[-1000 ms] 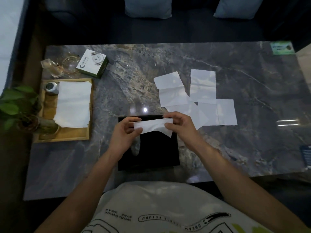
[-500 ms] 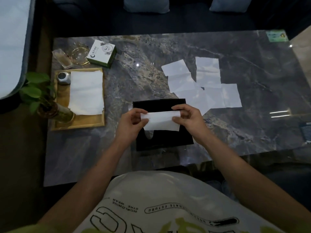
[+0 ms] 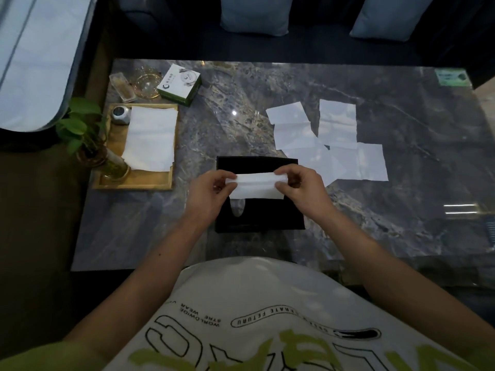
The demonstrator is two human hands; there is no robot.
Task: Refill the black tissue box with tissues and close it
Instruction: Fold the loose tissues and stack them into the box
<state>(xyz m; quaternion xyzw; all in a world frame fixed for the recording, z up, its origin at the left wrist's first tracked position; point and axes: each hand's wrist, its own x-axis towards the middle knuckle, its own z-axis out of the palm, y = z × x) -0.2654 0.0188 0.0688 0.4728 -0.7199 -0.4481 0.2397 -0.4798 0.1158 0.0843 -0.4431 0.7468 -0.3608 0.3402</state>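
The black tissue box (image 3: 258, 220) lies flat near the front edge of the marble table (image 3: 401, 210), with an oval slot in its top face. Just above it I hold a folded white tissue (image 3: 255, 186) stretched sideways: my left hand (image 3: 211, 192) pinches its left end and my right hand (image 3: 300, 190) pinches its right end. Several loose white tissues (image 3: 329, 145) lie spread on the table to the right of the box.
A wooden tray (image 3: 139, 180) at the left holds a stack of white tissues (image 3: 151, 139), a small metal jar (image 3: 120, 115) and a potted plant (image 3: 88, 137). Behind it stand a green-and-white carton (image 3: 179, 84) and a glass ashtray (image 3: 147, 81). Cushions line the sofa beyond.
The tissue between my hands has been folded narrower. The camera view shifted; both hands stay over the black box.
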